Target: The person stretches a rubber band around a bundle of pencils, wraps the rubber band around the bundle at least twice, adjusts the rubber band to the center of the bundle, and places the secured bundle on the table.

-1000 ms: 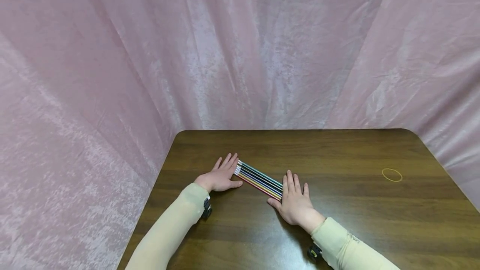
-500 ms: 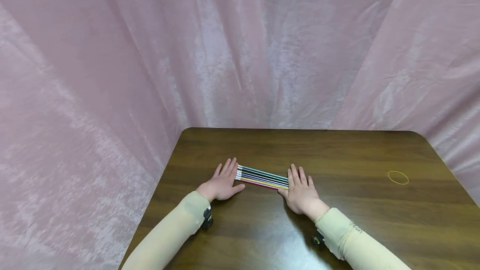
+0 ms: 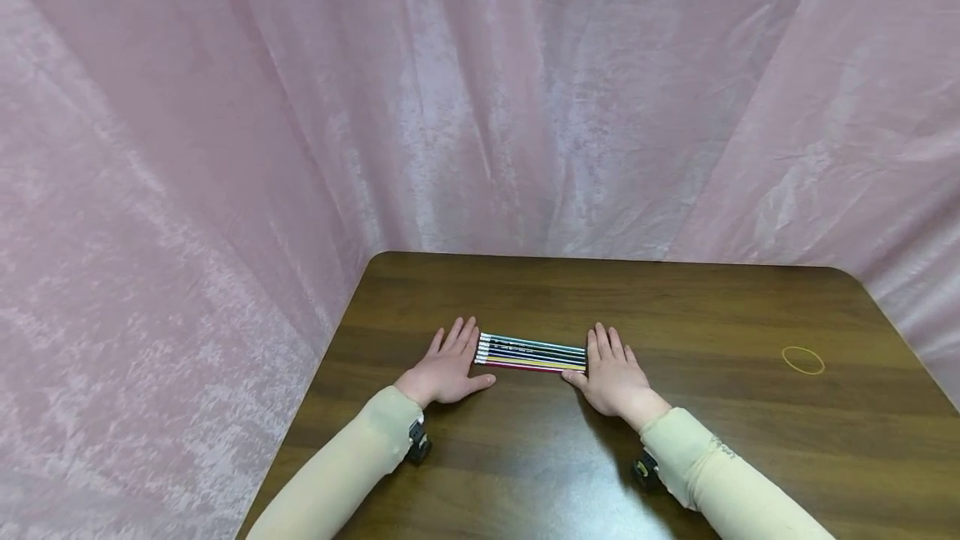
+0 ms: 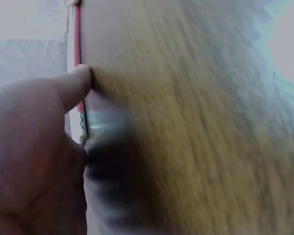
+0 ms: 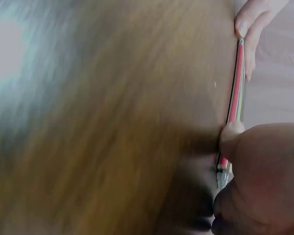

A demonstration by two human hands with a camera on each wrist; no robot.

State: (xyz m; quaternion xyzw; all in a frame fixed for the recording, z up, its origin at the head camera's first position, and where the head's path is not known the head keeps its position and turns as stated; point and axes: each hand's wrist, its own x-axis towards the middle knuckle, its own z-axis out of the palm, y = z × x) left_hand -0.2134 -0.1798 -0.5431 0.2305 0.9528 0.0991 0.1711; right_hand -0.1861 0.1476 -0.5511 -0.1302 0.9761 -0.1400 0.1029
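Observation:
Several pencils (image 3: 528,352) in different colours lie side by side on the table, nearly level across the head view, with white eraser ends at the left. My left hand (image 3: 444,367), fingers straight and spread, stands at those eraser ends. At the opposite ends my right hand (image 3: 613,372) is likewise straight-fingered, its thumb at the near corner of the row. The left wrist view shows the red pencil (image 4: 77,39) on the near side, passing behind the left thumb. In the right wrist view the same red pencil (image 5: 236,90) runs from one hand to the other.
A yellow rubber band (image 3: 803,360) lies on the wooden table (image 3: 675,307), well to the right of the pencils. Pink curtain (image 3: 480,107) hangs behind the table's far edge. Each wrist carries a small black camera.
The pencil row has turned from a steep slant to nearly level, its right end swinging away from me. My right hand moved up and rightward with it; the left hand stayed at the eraser ends.

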